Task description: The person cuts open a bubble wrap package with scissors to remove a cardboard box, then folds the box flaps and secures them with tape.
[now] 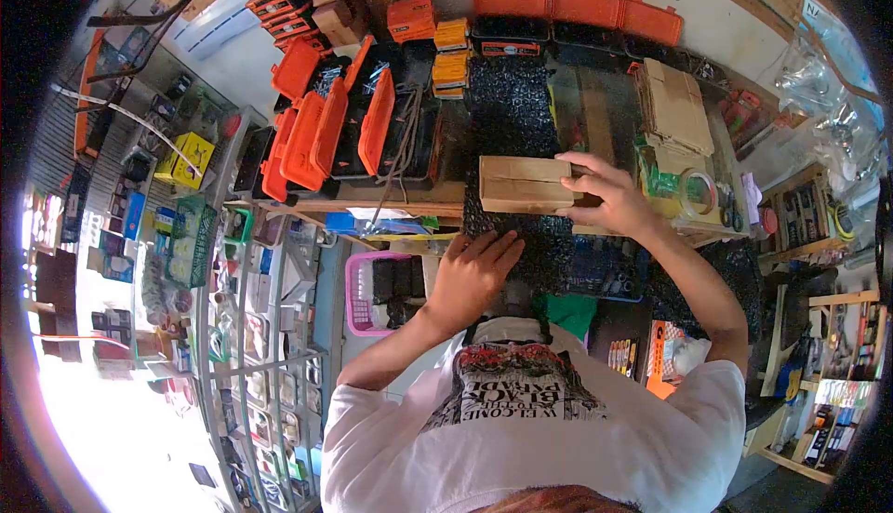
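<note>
Box [521, 185] in right grip [609, 197], left grip [473, 276] apparently on bubble wrap [510, 108]

Before you, the cardboard box [526, 185] has bubble wrap [510, 94] behind it, plastic cases [319, 141] left, and flattened cartons [674, 106] right.

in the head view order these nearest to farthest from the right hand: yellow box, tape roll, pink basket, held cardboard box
1. Cardboard box: in the right hand, on its left
2. Tape roll: to its right
3. Pink basket: lower left
4. Yellow box: far left
</note>
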`<state>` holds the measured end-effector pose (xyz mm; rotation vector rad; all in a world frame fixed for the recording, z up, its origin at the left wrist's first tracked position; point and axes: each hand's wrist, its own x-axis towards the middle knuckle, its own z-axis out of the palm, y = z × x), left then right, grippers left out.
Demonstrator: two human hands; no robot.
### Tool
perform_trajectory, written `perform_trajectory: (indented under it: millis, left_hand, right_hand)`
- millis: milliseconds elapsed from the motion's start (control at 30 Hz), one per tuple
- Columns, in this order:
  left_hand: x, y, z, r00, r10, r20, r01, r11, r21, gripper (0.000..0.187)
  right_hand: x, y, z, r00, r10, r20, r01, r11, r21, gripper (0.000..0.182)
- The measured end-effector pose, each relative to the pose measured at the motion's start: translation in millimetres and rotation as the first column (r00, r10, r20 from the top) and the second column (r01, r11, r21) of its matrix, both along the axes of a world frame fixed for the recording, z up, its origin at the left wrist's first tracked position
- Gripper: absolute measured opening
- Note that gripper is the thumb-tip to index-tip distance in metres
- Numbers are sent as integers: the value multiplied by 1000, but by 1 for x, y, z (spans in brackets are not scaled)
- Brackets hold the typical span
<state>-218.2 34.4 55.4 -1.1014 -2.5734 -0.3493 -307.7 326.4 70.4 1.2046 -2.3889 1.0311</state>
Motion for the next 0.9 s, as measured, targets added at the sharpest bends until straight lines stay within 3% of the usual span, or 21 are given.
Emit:
perform_trajectory:
  millis: [167,267,467,667,900]
  left_hand:
    - [3,-4,27,996,23,85,-31,995,91,37]
    - [-8,-3,48,999,39,32,-42,995,93,35]
    - [-6,-8,29,1000,15,-21,-13,991,130,36]
    - [9,-10,2,993,58,101,-71,988,137,39]
    - [25,-14,-22,972,-8,235,-3,999,44,49]
  right_hand:
    - [1,0,2,1000,0,-22,0,1000,20,42]
    - [1,-1,3,999,-1,35,2,1000,-18,39]
    - [6,-10,7,998,30,59,-26,997,-69,40]
    - [9,-15,-1,992,0,125,6,999,-50,41]
    - [-1,-14,0,994,-23,110,32,996,-88,38]
